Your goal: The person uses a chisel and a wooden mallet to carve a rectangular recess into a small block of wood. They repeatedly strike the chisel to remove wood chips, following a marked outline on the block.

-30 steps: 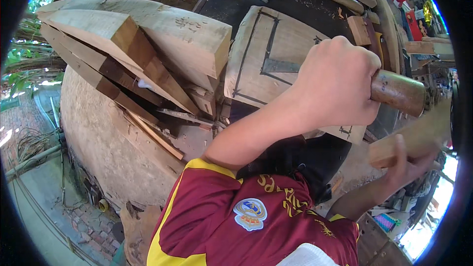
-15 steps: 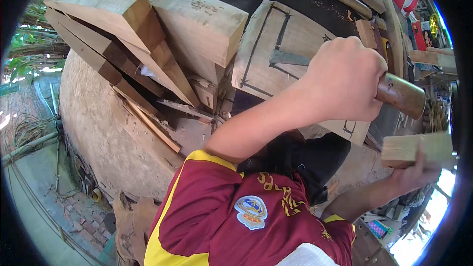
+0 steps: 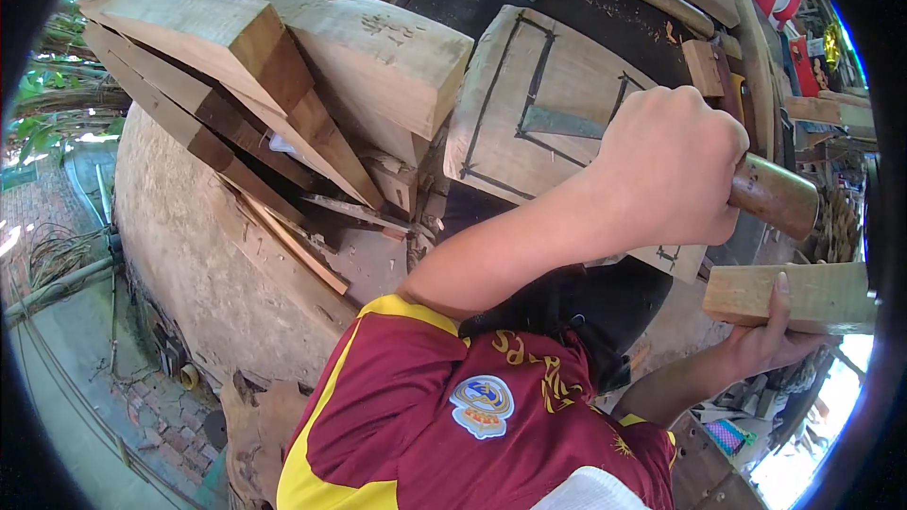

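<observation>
Head view: left hand (image 3: 666, 165) fisted around a brown wooden handle (image 3: 775, 196); right hand (image 3: 770, 340) grips a wood block (image 3: 803, 295).

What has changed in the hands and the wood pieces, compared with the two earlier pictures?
The right hand has lowered its pale wooden block away from the tool and now holds it level below it. The left hand stays closed around the brown wooden handle, at about the same place over the marked board. The stacked timber pieces lie as before. Nothing was picked up or let go.
</observation>
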A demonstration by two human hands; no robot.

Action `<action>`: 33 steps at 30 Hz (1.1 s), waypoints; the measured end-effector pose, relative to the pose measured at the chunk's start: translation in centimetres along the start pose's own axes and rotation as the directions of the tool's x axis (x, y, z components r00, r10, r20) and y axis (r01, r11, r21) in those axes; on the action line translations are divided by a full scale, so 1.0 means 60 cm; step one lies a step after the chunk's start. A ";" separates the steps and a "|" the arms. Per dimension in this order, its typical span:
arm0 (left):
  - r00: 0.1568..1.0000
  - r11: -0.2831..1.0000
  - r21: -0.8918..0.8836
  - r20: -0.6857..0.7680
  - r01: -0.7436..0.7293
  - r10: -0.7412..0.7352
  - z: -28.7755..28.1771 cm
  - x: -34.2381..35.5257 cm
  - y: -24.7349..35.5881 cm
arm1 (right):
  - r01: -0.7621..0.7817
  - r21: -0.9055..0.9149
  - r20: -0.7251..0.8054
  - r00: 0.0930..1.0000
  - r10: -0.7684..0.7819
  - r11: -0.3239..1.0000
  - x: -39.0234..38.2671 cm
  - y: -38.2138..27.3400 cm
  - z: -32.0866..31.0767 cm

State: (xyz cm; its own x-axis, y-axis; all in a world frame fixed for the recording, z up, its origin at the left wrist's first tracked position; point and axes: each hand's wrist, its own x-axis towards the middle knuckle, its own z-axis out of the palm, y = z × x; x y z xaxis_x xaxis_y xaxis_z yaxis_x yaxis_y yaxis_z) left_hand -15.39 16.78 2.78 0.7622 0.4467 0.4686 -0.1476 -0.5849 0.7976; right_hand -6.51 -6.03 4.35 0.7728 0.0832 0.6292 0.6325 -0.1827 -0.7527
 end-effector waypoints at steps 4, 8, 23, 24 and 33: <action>1.000 1.000 0.013 -0.023 0.003 -0.003 -0.003 0.001 -0.004 | 0.004 0.016 0.001 1.000 -0.004 1.000 0.001 -0.003 -0.002; 0.997 1.000 -0.018 -0.071 -0.019 0.017 -0.007 0.003 -0.006 | 0.010 0.001 0.003 1.000 -0.010 1.000 0.006 -0.015 0.002; 0.994 0.991 0.081 -0.012 -0.109 0.110 -0.020 0.007 0.019 | 0.019 -0.009 -0.011 1.000 -0.019 1.000 0.004 -0.014 0.000; 0.991 0.987 0.091 -0.001 -0.132 0.133 -0.019 0.008 0.021 | 0.018 -0.010 -0.013 1.000 -0.018 1.000 0.004 -0.014 0.000; 0.998 0.998 0.056 0.051 -0.042 0.039 -0.022 0.014 0.034 | 0.018 -0.016 -0.030 0.999 -0.019 1.000 0.007 -0.009 -0.017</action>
State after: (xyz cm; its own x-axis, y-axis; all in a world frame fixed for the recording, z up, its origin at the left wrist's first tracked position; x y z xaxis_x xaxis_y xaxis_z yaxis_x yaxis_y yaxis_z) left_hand -15.87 16.85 5.27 0.7871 0.3883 0.4793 -0.1440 -0.6399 0.7549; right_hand -6.60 -6.91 5.24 0.7589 0.0572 0.6487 0.6456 -0.1966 -0.7379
